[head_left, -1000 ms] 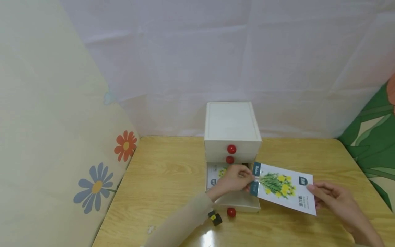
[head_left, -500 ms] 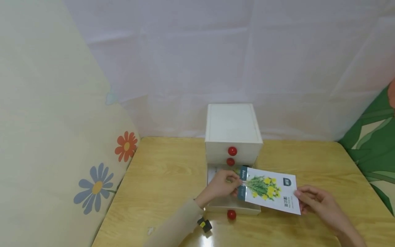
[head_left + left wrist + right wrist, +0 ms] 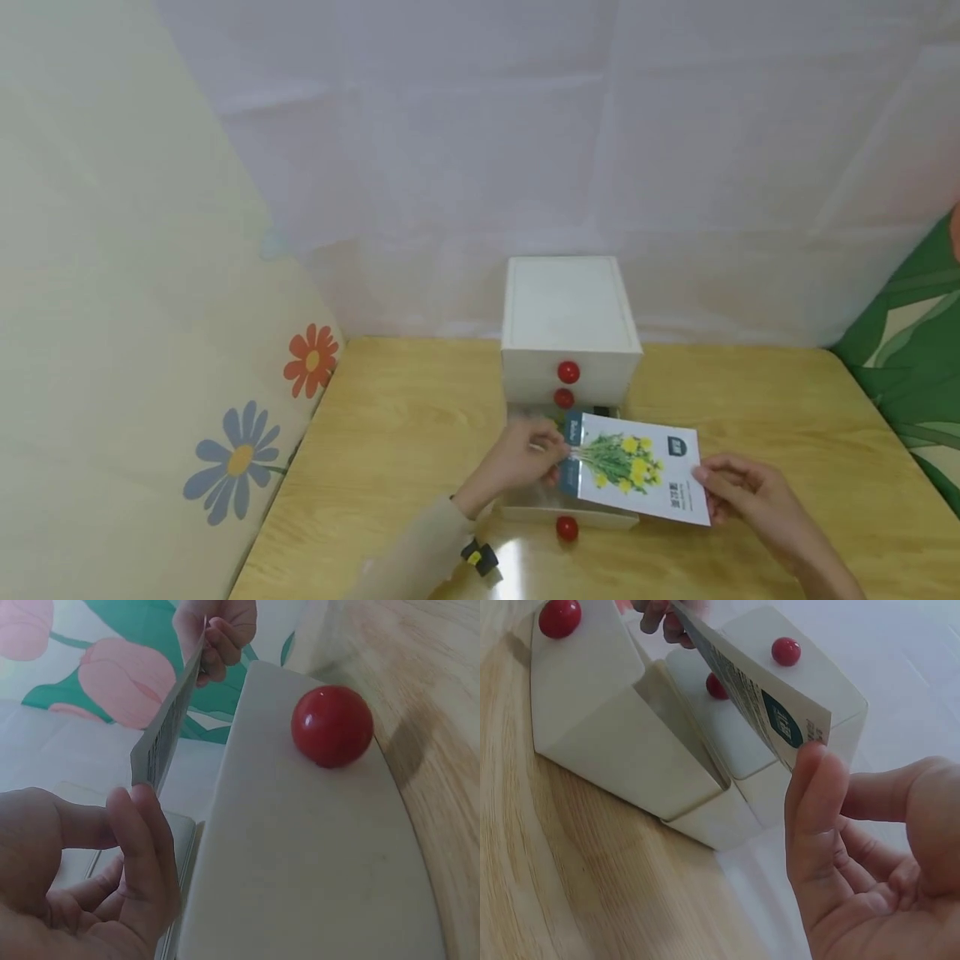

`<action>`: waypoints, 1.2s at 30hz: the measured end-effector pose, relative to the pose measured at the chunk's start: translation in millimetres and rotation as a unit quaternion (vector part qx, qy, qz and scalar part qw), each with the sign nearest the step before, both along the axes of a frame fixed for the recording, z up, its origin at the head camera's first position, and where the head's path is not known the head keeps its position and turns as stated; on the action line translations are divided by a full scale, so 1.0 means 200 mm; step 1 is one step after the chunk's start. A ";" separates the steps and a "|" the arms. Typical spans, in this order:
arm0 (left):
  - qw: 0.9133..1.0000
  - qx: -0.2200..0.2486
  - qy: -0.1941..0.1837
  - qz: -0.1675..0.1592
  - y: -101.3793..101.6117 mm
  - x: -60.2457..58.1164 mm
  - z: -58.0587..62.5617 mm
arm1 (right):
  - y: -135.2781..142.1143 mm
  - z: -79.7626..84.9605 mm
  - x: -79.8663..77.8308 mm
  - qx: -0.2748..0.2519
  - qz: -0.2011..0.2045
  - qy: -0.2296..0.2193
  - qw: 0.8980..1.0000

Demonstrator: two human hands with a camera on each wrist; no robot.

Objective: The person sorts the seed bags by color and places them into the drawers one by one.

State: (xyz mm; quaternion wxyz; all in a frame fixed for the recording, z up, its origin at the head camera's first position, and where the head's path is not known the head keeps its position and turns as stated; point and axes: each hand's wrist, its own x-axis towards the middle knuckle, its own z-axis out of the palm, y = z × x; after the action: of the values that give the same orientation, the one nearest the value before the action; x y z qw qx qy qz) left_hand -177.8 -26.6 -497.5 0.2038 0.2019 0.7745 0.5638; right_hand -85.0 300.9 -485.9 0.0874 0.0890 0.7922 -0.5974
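A white seed packet (image 3: 637,467) with yellow flowers and a dark teal end lies across the pulled-out bottom drawer (image 3: 600,518) in the head view, its right part beyond the drawer's side. My left hand (image 3: 521,458) pinches the teal end between thumb and fingers. The opposite edge is pinched by my right hand (image 3: 757,492). Both wrist views show the packet (image 3: 169,724) nearly edge-on, raised above the drawer front (image 3: 292,847). Most of the drawer's inside is hidden under packet and hand; a dark bit shows at its back.
The white drawer cabinet (image 3: 570,304) stands on the wooden table (image 3: 412,400), its two upper drawers shut. Each drawer front has a red knob (image 3: 567,528). A pale cloth (image 3: 480,167) hangs behind, and a flower-printed panel (image 3: 150,333) borders the left side.
Both hands have moved left with the packet between them, bringing it from the drawer's right side to over the drawer. The packet inside the drawer, visible earlier, is now mostly covered.
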 end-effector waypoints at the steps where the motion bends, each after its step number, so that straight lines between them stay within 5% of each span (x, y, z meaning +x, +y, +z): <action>1: 1.000 0.000 -0.001 -0.001 -0.01 0.00 -0.01 | -0.01 0.00 0.00 0.000 0.004 0.002 1.000; 9: 1.000 -0.002 -0.006 0.004 -0.10 0.01 0.02 | -0.08 0.02 -0.02 -0.011 0.017 -0.002 1.000; 20: 0.996 -0.064 0.052 0.017 -0.22 -0.01 0.00 | -0.20 0.00 -0.07 -0.038 0.036 0.015 0.998; 36: 0.996 -0.077 -0.008 0.042 -0.30 0.06 -0.03 | -0.26 -0.03 -0.05 -0.092 0.136 0.012 0.986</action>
State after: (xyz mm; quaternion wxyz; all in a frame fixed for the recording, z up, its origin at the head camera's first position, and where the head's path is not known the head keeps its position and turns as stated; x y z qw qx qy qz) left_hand -166.7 -86.4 -502.9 0.2011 0.1481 0.8215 0.5126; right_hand -95.9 247.9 -492.3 0.1659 -0.0351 0.7393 -0.6517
